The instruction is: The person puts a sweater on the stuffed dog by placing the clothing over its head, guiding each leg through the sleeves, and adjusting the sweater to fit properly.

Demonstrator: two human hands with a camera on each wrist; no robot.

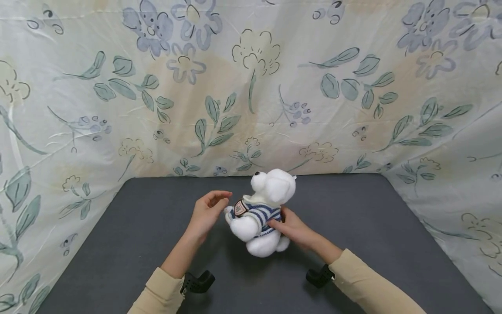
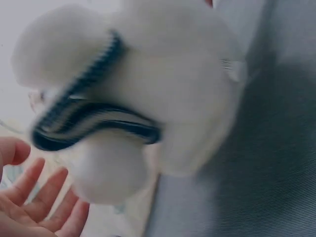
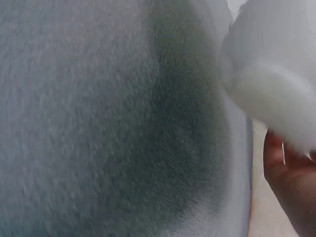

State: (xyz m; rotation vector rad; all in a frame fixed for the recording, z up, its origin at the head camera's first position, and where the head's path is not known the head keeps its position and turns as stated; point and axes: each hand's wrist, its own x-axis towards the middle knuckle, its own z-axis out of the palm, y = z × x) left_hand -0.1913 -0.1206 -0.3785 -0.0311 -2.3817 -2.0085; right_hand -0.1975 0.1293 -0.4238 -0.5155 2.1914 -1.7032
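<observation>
A white plush teddy bear (image 1: 263, 213) in a blue-and-white striped sweater is held up over the dark table, leaning back with its muzzle toward the left. My right hand (image 1: 294, 226) grips its body at the sweater's side, thumb on the near face and the other fingers behind. Close by the bear's paw on the other side is my left hand (image 1: 208, 213), fingers loosely bent and holding nothing. The left wrist view shows those fingers (image 2: 47, 192) spread beside a plush limb (image 2: 111, 170). In the right wrist view the bear (image 3: 276, 74) partly hides the right hand (image 3: 291, 182).
Beneath the bear lies a dark grey tabletop (image 1: 157, 226), with the bear's shadow on it. A floral curtain (image 1: 251, 131) hangs behind the table and along both sides. Each wrist carries a black camera mount (image 1: 199, 282).
</observation>
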